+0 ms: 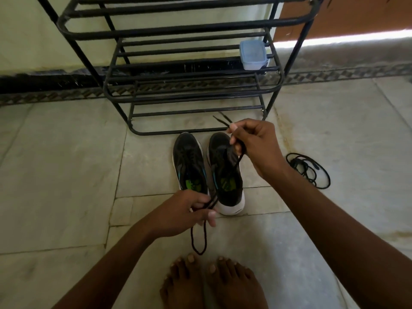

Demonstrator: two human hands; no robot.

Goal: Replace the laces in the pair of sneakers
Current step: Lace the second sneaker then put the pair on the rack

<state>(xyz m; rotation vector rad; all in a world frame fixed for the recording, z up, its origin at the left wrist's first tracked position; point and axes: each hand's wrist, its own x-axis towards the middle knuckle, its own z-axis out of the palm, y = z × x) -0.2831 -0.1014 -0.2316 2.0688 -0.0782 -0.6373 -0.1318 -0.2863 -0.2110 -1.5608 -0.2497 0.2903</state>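
Two black sneakers with white soles stand side by side on the floor, the left sneaker (189, 162) and the right sneaker (225, 175), toes toward the rack. A doubled black lace (236, 162) stretches above the right sneaker between my hands. My right hand (252, 143) pinches it near its two tips, which stick out toward the rack. My left hand (189, 208) grips the lace lower down, and a loop hangs below it. Another black lace (308, 169) lies coiled on the floor to the right.
A black metal shoe rack (189, 94) stands just behind the sneakers, with a small blue-lidded plastic box (253, 55) on a shelf. My bare feet (211, 284) are at the bottom of the view on the stone tile floor. A wall runs behind the rack.
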